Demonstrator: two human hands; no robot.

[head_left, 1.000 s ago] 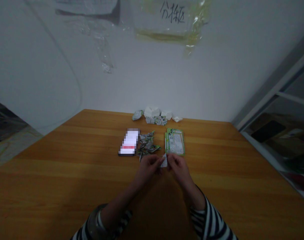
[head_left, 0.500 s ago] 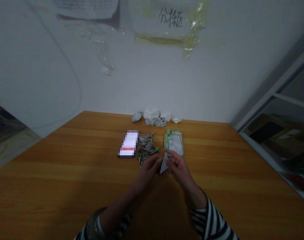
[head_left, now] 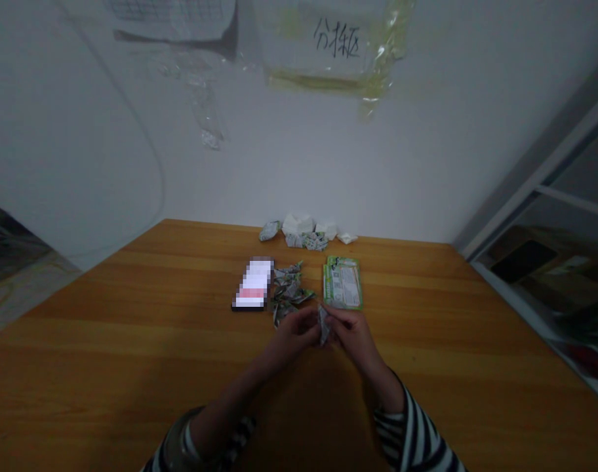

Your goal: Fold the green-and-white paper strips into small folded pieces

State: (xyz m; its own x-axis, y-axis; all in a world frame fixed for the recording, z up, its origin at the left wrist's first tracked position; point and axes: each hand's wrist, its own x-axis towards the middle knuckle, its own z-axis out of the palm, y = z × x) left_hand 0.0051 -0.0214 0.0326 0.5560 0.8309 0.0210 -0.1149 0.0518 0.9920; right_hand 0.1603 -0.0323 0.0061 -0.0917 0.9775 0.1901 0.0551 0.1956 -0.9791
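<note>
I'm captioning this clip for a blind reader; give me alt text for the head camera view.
The person's left hand and right hand pinch a small folded paper piece between them above a wooden table. Just beyond lie a phone, a heap of folded scraps and a stack of green printed sheets; more crumpled paper sits by the white wall.

Phone (head_left: 252, 292) lying flat at 11 o'clock on wooden table (head_left: 107, 341); crumpled white scraps (head_left: 303, 231) at 12, by wall; taped plastic bag (head_left: 333, 49) above.
</note>
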